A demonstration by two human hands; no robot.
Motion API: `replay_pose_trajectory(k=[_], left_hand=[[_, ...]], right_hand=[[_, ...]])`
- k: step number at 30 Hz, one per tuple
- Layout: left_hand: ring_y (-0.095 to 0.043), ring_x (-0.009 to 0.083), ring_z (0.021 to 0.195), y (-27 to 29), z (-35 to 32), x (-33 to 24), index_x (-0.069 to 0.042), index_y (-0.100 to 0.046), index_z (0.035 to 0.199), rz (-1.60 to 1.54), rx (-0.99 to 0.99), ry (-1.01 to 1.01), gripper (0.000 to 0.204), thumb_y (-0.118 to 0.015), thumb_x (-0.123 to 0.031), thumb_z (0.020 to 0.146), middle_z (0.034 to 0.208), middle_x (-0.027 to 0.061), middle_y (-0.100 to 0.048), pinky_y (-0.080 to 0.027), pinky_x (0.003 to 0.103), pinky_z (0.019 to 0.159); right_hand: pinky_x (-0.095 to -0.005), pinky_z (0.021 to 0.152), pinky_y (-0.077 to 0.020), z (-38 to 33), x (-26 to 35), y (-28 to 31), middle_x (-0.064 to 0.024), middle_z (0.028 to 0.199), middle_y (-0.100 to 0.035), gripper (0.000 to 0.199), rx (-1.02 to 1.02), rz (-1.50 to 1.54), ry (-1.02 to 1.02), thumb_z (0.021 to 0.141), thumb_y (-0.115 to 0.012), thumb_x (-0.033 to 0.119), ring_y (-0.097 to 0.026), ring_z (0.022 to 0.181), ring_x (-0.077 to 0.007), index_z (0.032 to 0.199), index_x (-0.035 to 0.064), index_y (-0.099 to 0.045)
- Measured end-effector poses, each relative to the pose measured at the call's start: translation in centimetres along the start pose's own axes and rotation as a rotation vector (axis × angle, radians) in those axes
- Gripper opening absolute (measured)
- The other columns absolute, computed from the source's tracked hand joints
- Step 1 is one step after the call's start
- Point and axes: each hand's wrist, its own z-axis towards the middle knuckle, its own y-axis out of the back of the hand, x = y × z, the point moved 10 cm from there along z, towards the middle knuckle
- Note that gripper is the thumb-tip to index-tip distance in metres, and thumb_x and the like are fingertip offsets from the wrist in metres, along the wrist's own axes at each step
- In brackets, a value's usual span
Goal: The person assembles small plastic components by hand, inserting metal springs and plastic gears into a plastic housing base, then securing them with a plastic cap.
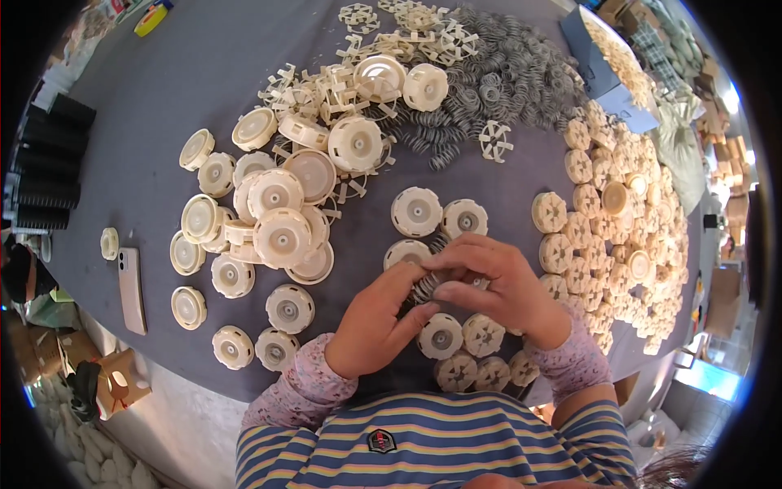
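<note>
Both my hands meet over the table among round cream plastic caps. Coiled metal springs (425,287) lie between my fingers; how many cannot be made out. My left hand (379,314) is closed around their near left side, thumb against them. My right hand (498,281) pinches at them from the right, its fingers bent over the top. Just beyond are an upturned cap (416,212) and another cap (465,218). One more cap (406,253) is partly hidden by my left fingers. Close below my hands sit a cap (441,336) and a cap with a spoked insert (483,335).
A heap of caps (282,237) lies left of my hands. Beyond it are spoked plastic inserts (326,94) and a large pile of springs (513,73). Spoked caps (578,236) crowd the right side, near a blue box (607,73). A phone (131,291) rests at the left edge.
</note>
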Motion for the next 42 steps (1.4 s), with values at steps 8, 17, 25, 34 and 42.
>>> replay_pose_trajectory(k=[8,17,25,34,42], left_hand=[[-0.065,0.0393,0.092,-0.5,-0.7,-1.2,-0.002,-0.062,0.124,0.185,0.007,-0.057,0.028,-0.059,-0.025,0.109,0.101,0.0186,-0.065,-0.052,0.043,0.081],[-0.058,0.0084,0.062,-2.9,-2.7,2.7,-0.005,-0.071,0.100,-0.736,0.332,0.592,0.051,-0.044,-0.044,0.116,0.079,0.0005,-0.066,-0.045,0.024,0.056],[-0.066,0.0119,0.092,-0.1,-1.4,-1.4,-0.004,-0.063,0.132,-0.319,-0.054,0.041,0.032,-0.070,-0.017,0.104,0.106,0.0070,-0.069,-0.056,0.027,0.075],[-0.065,0.0074,0.077,-0.6,-1.9,1.6,-0.005,-0.060,0.134,-0.240,0.103,0.383,0.033,-0.070,-0.011,0.102,0.112,0.0080,-0.068,-0.050,0.023,0.060],[-0.057,0.0070,0.064,-0.9,-1.3,1.7,-0.008,-0.055,0.137,-0.633,0.080,0.326,0.033,-0.065,-0.018,0.107,0.111,0.0051,-0.068,-0.045,0.021,0.054]], right_hand=[[-0.0303,0.077,-0.0591,-1.9,-0.5,-1.4,-0.0098,0.106,-0.072,0.030,-0.009,0.366,-0.009,0.087,-0.083,-0.003,-0.073,0.094,-0.0159,0.116,0.0012,-0.075],[-0.0363,0.075,-0.0607,-3.7,7.2,-2.5,-0.0092,0.110,-0.071,0.036,0.156,-0.409,0.693,0.082,-0.084,0.003,-0.073,0.092,-0.0272,0.116,0.0016,-0.074],[-0.0297,0.079,-0.0597,-2.7,0.9,-1.4,-0.0098,0.109,-0.073,0.024,0.000,0.501,0.012,0.093,-0.079,0.000,-0.073,0.092,-0.0164,0.115,-0.0019,-0.069],[-0.0290,0.085,-0.0599,-2.4,2.8,-0.2,-0.0101,0.112,-0.071,0.034,-0.056,0.214,0.179,0.091,-0.081,-0.003,-0.073,0.095,-0.0136,0.120,-0.0013,-0.063],[-0.0287,0.086,-0.0601,-0.7,-1.1,0.0,-0.0124,0.123,-0.064,0.043,0.030,0.641,-0.138,0.094,-0.069,-0.010,-0.068,0.106,-0.0132,0.135,-0.0005,-0.061]])
